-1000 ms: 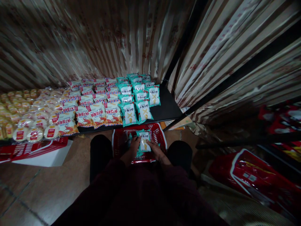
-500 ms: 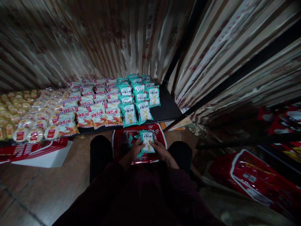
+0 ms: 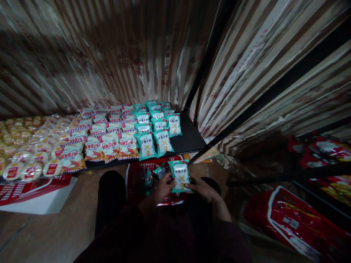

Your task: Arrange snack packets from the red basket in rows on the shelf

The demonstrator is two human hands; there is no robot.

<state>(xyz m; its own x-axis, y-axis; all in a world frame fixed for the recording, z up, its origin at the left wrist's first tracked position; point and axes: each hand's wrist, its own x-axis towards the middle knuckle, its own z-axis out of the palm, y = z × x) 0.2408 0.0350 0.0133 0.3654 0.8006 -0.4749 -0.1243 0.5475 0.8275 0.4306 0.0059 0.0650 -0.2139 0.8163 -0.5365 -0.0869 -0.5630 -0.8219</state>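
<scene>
Between my two hands is a teal and white snack bag (image 3: 180,176), held upright with its printed front facing me. My left hand (image 3: 163,188) grips its left edge, thumb on the front. From the other side my right hand (image 3: 204,188) pinches the right edge, its thumb near the lower corner. Below the bag stands a red plastic basket (image 3: 134,182) between my knees, with a few more teal bags (image 3: 159,170) inside. Just beyond, rows of matching teal bags (image 3: 164,141) stand on a black shelf (image 3: 189,135).
Left of the teal bags stand orange and white snack bags (image 3: 128,146), then round wrapped packs (image 3: 33,171). Another red basket (image 3: 33,190) is under the shelf's left part. Dark metal posts (image 3: 233,120) slant at right, near a large red package (image 3: 290,215). Striped curtains hang behind.
Both hands have lifted the teal snack bag out of the basket and shifted it slightly right. The camera view has tilted, so the shelf appears lower.
</scene>
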